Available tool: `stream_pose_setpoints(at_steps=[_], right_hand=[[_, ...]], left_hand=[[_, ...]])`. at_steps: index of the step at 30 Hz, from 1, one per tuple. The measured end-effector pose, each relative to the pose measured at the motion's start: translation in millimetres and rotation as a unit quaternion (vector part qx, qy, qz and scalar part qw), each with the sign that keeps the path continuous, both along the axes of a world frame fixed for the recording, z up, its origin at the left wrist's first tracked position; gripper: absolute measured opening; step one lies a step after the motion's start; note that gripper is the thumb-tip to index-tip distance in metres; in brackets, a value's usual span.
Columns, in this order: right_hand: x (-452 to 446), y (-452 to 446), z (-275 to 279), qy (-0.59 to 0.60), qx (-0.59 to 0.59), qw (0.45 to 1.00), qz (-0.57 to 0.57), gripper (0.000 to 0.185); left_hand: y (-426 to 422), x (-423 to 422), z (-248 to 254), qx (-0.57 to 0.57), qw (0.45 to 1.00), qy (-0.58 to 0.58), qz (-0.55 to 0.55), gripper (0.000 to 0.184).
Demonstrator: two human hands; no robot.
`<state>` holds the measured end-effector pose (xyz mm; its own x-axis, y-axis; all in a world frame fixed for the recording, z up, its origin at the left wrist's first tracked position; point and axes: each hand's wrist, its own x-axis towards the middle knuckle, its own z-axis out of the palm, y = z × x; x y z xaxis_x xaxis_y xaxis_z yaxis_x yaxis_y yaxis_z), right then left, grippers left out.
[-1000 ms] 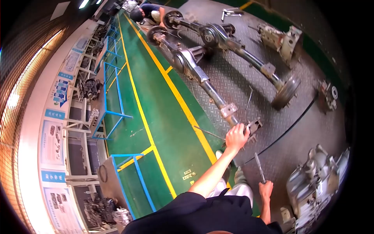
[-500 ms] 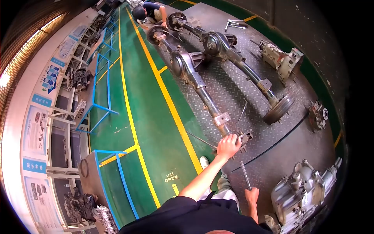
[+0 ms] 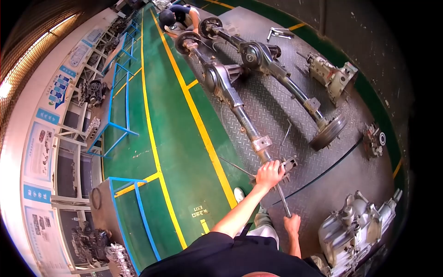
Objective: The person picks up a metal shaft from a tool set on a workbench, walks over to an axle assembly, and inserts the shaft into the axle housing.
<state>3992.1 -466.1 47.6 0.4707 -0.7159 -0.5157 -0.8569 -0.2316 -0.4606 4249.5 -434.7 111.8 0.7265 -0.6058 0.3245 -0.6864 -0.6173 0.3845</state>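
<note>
My left hand (image 3: 269,174) is closed over the near end of the closer axle (image 3: 247,122), beside a metal bracket (image 3: 290,164); its fingers curl round that end. Lower right, my right hand (image 3: 292,223) grips the lower end of a slim metal bar (image 3: 283,201). The bar's upper end reaches the axle end just below my left hand, and whether it touches is hard to tell. A thin rod (image 3: 236,167) sticks out to the left of the axle end.
A second axle (image 3: 295,87) with a drum (image 3: 328,132) lies parallel. A gearbox casing (image 3: 357,231) sits lower right, another housing (image 3: 332,76) upper right. A person (image 3: 180,18) crouches at the far axle ends. Blue-framed tables (image 3: 138,217) stand left.
The bar in my right hand has moved up and left, its upper end now at the axle end. My left hand stays on the axle. The camera view has shifted.
</note>
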Motion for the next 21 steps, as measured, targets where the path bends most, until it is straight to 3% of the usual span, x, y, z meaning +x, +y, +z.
stream_pose_setpoints(at_steps=[4,8,13,15,16,17,21], right_hand=[[-23,8,5,0.055,0.021,0.998,-0.029,0.027],[22,13,-2,0.003,-0.014,0.998,-0.058,0.026],[6,10,-10,0.004,-0.045,0.999,-0.01,0.029],[1,13,7,0.044,-0.056,0.997,-0.008,0.026],[-3,16,9,0.063,-0.068,0.996,-0.008,0.027],[-9,21,11,0.081,-0.08,0.993,-0.01,0.028],[-19,54,14,0.214,-0.121,0.969,0.013,0.029]], left_hand=[[-2,0,-3,-0.015,1.0,-0.007,0.01,0.021],[-3,-4,-8,-0.027,1.0,-0.009,0.009,0.02],[-1,-2,-11,-0.047,0.998,0.043,-0.017,0.019],[6,2,3,-0.074,0.987,0.131,-0.049,0.019],[14,8,7,-0.114,0.965,0.222,-0.085,0.028],[21,15,-3,-0.192,0.947,0.222,-0.131,0.035],[112,68,2,-0.203,0.941,0.23,-0.14,0.036]])
